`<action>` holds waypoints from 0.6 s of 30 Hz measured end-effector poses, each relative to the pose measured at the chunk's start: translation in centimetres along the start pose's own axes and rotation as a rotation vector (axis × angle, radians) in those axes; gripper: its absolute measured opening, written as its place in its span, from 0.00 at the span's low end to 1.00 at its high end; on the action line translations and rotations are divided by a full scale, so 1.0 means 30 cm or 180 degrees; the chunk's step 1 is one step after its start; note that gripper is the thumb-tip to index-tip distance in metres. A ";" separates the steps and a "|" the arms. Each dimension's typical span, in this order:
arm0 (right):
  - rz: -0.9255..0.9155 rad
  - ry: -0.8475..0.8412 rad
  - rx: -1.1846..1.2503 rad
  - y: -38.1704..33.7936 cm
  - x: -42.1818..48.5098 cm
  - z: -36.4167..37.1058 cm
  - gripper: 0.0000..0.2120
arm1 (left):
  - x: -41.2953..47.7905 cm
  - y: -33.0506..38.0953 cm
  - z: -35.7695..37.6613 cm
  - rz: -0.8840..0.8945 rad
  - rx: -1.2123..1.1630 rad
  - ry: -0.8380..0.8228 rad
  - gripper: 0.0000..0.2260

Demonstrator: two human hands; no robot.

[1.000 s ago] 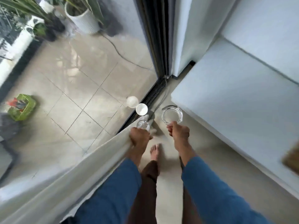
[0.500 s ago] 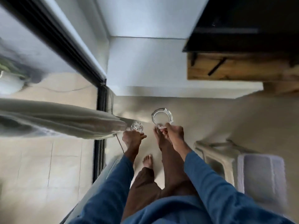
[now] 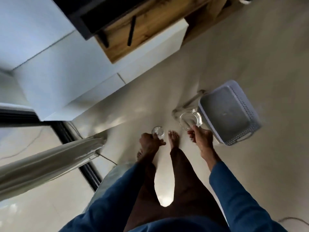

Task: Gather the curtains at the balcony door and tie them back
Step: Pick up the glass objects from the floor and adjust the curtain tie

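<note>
The cream curtain (image 3: 50,158) hangs gathered in a loose bunch at the left, beside the dark sliding door track (image 3: 78,154). Neither hand touches it. My left hand (image 3: 149,144) grips a small clear glass (image 3: 158,132) at its rim. My right hand (image 3: 199,136) pinches the edge of a round clear glass ashtray (image 3: 189,118), held above the floor. Both hands are to the right of the curtain, over my bare feet.
A grey perforated basket (image 3: 229,113) sits on a pale stool (image 3: 185,106) at the right. A white cabinet (image 3: 66,77) and a wooden unit (image 3: 133,30) stand ahead. A thin cable (image 3: 107,158) lies on the beige floor near the track.
My left hand has let go of the curtain, which now hangs apart at the left. The view has swung right, away from the balcony, toward the stool and basket. Both glass items remain held.
</note>
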State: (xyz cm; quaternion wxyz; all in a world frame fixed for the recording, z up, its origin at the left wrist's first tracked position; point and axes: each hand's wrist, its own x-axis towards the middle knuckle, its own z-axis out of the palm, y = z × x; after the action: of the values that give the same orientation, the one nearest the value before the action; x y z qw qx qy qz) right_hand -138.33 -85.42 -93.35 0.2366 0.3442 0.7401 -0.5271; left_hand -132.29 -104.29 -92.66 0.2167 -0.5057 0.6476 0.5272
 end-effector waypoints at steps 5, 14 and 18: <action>-0.0398 0.0418 0.0245 -0.025 0.203 -0.311 0.14 | -0.043 0.177 0.412 0.0333 0.0318 -0.0619 0.19; -0.0068 0.0841 0.0171 0.016 0.709 -0.561 0.14 | 0.088 0.450 1.009 0.0513 0.0684 -0.0538 0.11; 0.0034 0.0781 0.0092 0.057 0.885 -0.567 0.14 | 0.215 0.462 1.114 0.0493 0.1247 -0.0341 0.10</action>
State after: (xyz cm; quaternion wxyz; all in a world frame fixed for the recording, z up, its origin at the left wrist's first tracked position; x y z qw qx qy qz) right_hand -154.10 -62.11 -107.68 0.1420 0.4134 0.7540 -0.4904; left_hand -155.54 -77.83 -103.17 0.3038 -0.3738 0.7621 0.4326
